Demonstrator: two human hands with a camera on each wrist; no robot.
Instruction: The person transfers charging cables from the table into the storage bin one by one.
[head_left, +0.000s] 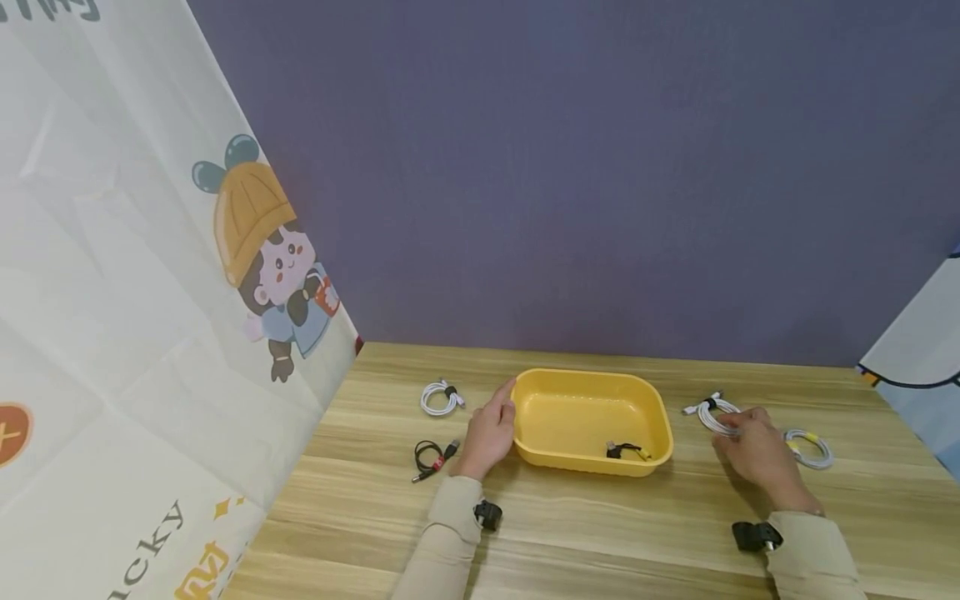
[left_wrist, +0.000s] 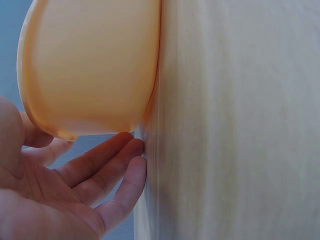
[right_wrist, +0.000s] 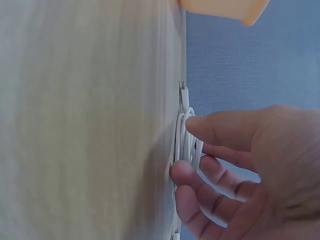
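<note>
A yellow plastic tray [head_left: 592, 375] sits on the wooden table, with a small black-and-yellow cable [head_left: 626, 450] inside near its front right corner. My left hand [head_left: 487, 433] touches the tray's left end; in the left wrist view its loosely extended fingers [left_wrist: 107, 165] lie against the outer wall by the tabletop. To the right of the tray, my right hand [head_left: 761, 454] pinches a coiled white cable [head_left: 708, 417] between thumb and fingers. That coil [right_wrist: 184, 135] stands close to the table surface in the right wrist view, its connector end pointing towards the tray.
Left of the tray lie a coiled white cable [head_left: 442, 398] with a black tie and a black cable [head_left: 433, 460] with a red tie. Beyond my right hand rests another pale coiled cable [head_left: 813, 450] with yellow ties. A blue-grey partition [head_left: 570, 183] rises behind the table.
</note>
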